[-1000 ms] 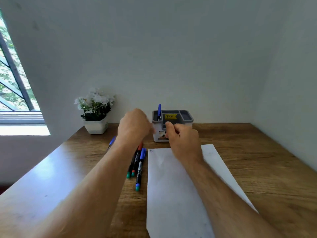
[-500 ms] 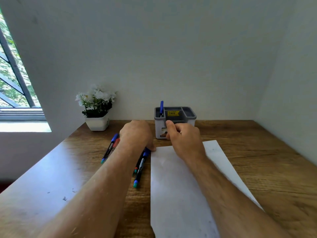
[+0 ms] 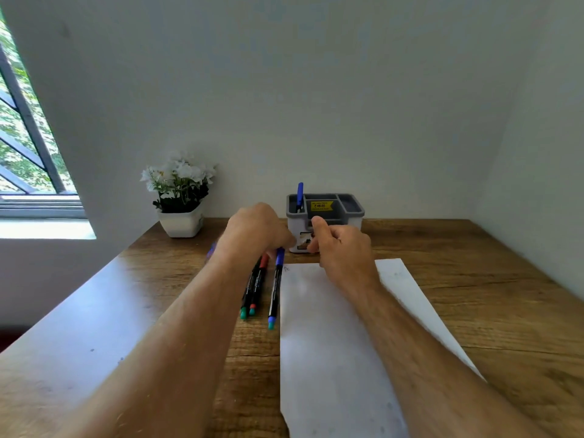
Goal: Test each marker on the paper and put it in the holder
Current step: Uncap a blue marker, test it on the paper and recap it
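A grey-and-white holder (image 3: 354, 216) stands at the back of the desk, with one blue marker (image 3: 299, 194) upright in its left compartment. White paper (image 3: 331, 343) lies in front of it. Left of the paper lie a green-ended marker (image 3: 246, 295), a red marker (image 3: 258, 282) and a blue marker (image 3: 275, 289). My left hand (image 3: 256, 230) is curled over their far ends, fingertips at the blue marker's cap. My right hand (image 3: 343, 248) is curled with the thumb up, against the holder's front, with nothing visible in it. Another blue marker (image 3: 211, 249) peeks out behind my left wrist.
A white pot of white flowers (image 3: 181, 197) stands at the back left by the wall. The wooden desk (image 3: 474, 295) meets walls behind and on the right. A window is at the far left.
My left hand dropped onto the markers, then rose slightly. The blue marker now lies closer to the paper's left edge, apart from the other two. My right hand stayed by the holder.
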`<action>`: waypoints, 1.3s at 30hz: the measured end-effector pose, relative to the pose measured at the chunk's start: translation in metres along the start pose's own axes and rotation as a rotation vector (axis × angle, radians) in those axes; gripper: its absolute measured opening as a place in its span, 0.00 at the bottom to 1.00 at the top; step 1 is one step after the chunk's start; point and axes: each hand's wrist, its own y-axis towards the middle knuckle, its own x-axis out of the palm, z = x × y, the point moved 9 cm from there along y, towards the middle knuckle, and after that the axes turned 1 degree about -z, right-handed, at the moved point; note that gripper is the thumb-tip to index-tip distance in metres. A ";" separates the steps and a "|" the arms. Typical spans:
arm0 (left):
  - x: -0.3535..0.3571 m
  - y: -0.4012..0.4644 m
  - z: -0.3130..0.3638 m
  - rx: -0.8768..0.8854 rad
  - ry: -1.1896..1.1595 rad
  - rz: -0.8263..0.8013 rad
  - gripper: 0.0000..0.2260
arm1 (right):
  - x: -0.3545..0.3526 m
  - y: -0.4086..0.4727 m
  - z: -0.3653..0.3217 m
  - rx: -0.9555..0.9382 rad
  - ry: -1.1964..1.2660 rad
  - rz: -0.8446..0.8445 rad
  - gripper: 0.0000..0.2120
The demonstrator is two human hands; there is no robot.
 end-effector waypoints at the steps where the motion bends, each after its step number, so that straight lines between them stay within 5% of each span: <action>1: -0.004 0.000 0.000 0.003 -0.095 0.020 0.11 | 0.001 -0.001 0.001 0.019 0.033 -0.014 0.22; 10: 0.024 0.005 -0.010 -0.025 -1.054 -0.102 0.08 | 0.007 -0.003 -0.007 -0.004 0.083 -0.097 0.09; 15: 0.032 0.001 -0.005 0.109 -1.440 -0.164 0.09 | -0.006 -0.002 -0.031 -0.197 -0.166 -0.039 0.12; 26: 0.022 -0.010 0.013 0.250 -1.617 -0.134 0.06 | -0.031 -0.010 -0.056 -0.370 -0.385 0.153 0.15; 32: 0.020 -0.016 0.020 0.310 -1.623 -0.178 0.12 | -0.041 -0.012 -0.061 -0.414 -0.462 0.208 0.16; 39: 0.013 -0.008 0.001 0.281 -1.721 -0.111 0.10 | -0.042 -0.005 -0.038 -0.240 -0.283 0.165 0.18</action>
